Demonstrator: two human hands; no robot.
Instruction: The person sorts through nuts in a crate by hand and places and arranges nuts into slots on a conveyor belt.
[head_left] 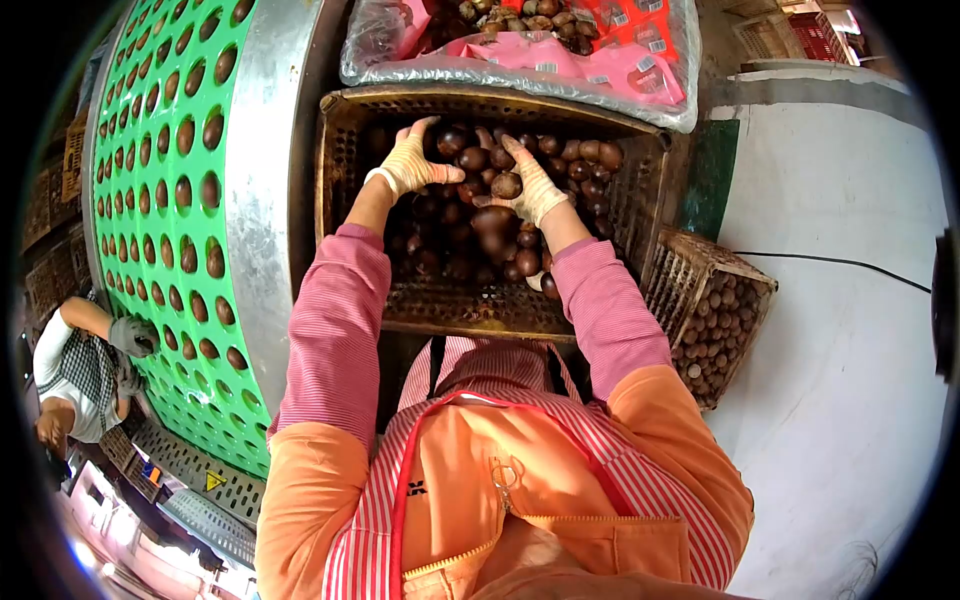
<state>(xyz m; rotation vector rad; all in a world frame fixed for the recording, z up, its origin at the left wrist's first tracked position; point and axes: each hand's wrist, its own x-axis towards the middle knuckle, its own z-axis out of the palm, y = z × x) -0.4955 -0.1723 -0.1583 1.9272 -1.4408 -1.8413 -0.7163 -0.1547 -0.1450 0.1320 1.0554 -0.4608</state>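
A brown perforated plastic crate (470, 318) in front of me holds many round, shiny dark-brown pieces (458, 265), like nuts or small fruits; their exact kind I cannot tell. My left hand (410, 165), in a pale glove with bare fingertips, is among them at the crate's left, thumb and fingers spread. My right hand (535, 185), gloved the same way, curves around a lighter brown piece (507, 186) between thumb and fingers. Just below that hand, another brown piece (493, 222) is smeared by motion.
Left stands a sorting machine with a green pocketed belt (165, 215) full of brown pieces and a metal side (265, 200). A co-worker's gloved hand (133, 337) touches it. Beyond my crate is a plastic-lined container (520, 72); at right, another filled crate (745, 265).
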